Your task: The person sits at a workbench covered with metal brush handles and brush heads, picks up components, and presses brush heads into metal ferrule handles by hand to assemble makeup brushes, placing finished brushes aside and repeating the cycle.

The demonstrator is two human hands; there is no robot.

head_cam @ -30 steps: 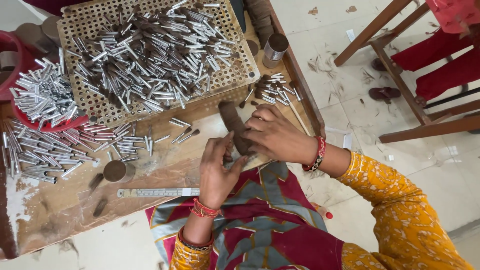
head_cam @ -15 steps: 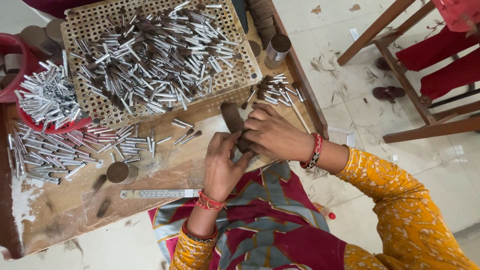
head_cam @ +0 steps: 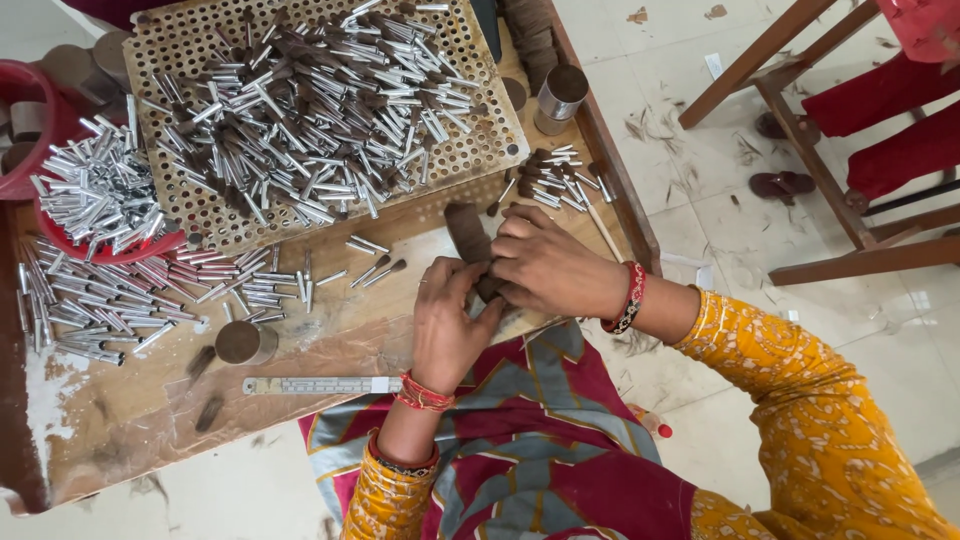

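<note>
Head view. Both hands closed together on one dark brown bundle of bristle (head_cam: 468,238) at mid-frame: left hand (head_cam: 445,325) pinching its lower end from below, right hand (head_cam: 545,265) wrapped over the same spot from the right, fingertips meeting on it. Upper end of the bundle free, sticking up and left over the wooden table (head_cam: 130,430).

Probably light and soft, a loose tuft of hair rather than a stiff rod; likely to splay or shed if squeezed off-centre, so best taken near the gathered end, as held here. No sign of slipperiness.

Upper part of the frame: perforated board (head_cam: 470,150) heaped with small silver tubes with brown tips (head_cam: 300,100). Far left: red bowl (head_cam: 90,245) full of plain silver tubes, more laid in rows on the table below it. Just above and right of the hands: a small cluster of finished brush heads (head_cam: 555,180) and a metal cup (head_cam: 558,98). Lower left of the hands: a steel ruler (head_cam: 320,385) and a round brown-topped cup (head_cam: 240,343).
</note>
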